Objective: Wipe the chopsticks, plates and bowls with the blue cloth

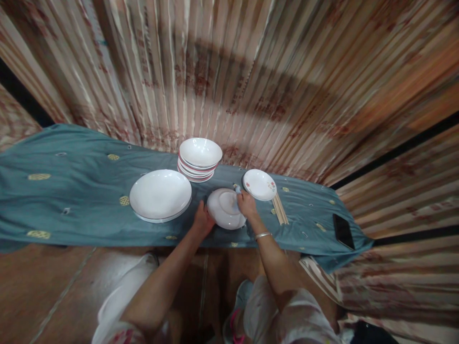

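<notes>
An upside-down white plate or shallow bowl [222, 210] is tilted over the table's front half, its foot ring facing up. My left hand [203, 219] grips its left edge. Closed round a small pale blue-white cloth [237, 190], my right hand [246, 203] rests at the dish's upper right side. To the left sit large white plates [160, 193], stacked. Behind the held dish stands a taller stack of white bowls with red rims [200, 153]. Small flower-patterned plates [260, 184] lie just beyond my right hand.
Wooden chopsticks [280, 209] lie beside the small plates. A black phone [343, 231] rests near the right end of the table with its green cloth [89, 191]. A patterned curtain [229, 86] hangs behind the table.
</notes>
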The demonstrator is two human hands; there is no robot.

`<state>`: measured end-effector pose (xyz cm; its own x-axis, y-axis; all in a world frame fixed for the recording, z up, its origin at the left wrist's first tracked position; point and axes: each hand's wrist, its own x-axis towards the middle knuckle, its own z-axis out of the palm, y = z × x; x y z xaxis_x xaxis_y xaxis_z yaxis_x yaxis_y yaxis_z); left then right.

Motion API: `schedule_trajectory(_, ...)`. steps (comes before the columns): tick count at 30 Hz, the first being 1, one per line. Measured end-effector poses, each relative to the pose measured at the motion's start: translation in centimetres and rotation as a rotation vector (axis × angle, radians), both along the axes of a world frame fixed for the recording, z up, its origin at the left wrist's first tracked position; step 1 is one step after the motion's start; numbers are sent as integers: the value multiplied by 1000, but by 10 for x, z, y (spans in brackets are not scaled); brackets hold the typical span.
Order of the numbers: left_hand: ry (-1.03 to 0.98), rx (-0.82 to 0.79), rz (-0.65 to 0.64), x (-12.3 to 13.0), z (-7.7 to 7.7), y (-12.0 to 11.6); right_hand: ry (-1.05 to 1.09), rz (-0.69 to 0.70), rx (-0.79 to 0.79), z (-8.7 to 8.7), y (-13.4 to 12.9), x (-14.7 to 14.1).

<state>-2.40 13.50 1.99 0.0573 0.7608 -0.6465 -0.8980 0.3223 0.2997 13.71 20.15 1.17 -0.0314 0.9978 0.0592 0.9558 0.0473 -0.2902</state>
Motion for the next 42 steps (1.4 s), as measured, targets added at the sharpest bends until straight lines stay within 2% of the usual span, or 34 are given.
schedule_trajectory(6, -13, 15, -7, 0, -3, 0, 114, -20, 103, -16, -18, 11)
schedule_trajectory(11, 6, 11, -23, 0, 1, -1, 169, -98, 214, -34, -39, 15)
schedule_trajectory(15, 3, 16, 1, 1, 3, -2, 210, -101, 329, -48, -60, 16)
schedule_trajectory(21, 11, 46, -13, 2, 1, -2, 275, -95, 443, -67, -93, 4)
schedule_trajectory(25, 16, 60, -15, 2, 2, -2, 230, -56, 527, -73, -114, -11)
schedule_trajectory(30, 30, 53, -19, 3, 3, -2, 165, 4, 523, -71, -131, -25)
schedule_trajectory(34, 32, 63, 7, 4, 1, -1, 111, 104, 463, -60, -137, -34)
schedule_trajectory(42, 11, 108, -31, 5, 3, -3, 23, 322, 412, -30, -122, -43)
